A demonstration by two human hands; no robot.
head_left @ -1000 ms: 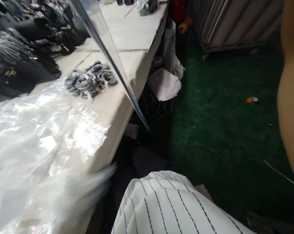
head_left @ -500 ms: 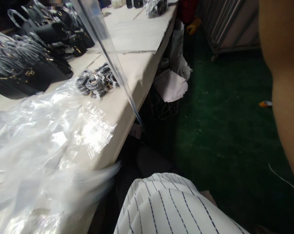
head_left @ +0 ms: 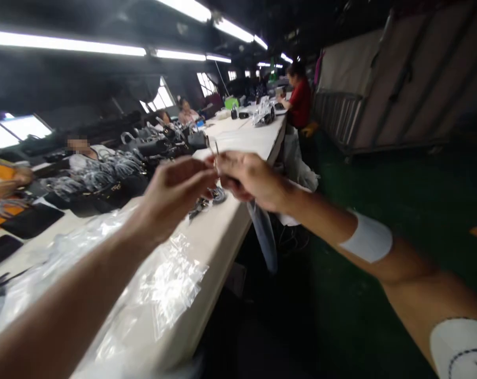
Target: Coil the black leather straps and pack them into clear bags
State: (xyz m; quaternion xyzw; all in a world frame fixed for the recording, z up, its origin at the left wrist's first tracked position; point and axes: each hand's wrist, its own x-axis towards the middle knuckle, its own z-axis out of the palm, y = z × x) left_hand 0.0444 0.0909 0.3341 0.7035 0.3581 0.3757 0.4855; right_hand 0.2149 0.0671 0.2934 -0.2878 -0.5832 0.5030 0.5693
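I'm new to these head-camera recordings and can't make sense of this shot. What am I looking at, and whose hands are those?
The camera sits on a person's head, so the two bare arms reaching forward are that person's own. The left hand and right hand meet in front of the face and pinch the top of a clear plastic bag, which hangs down past the edge of the long table. The picture is blurred, so anything else between the fingers cannot be told. On the table lie loose clear bags, small dark bundles and, further left, black handbags. Other people sit along the table's far side and far end. The floor is green.
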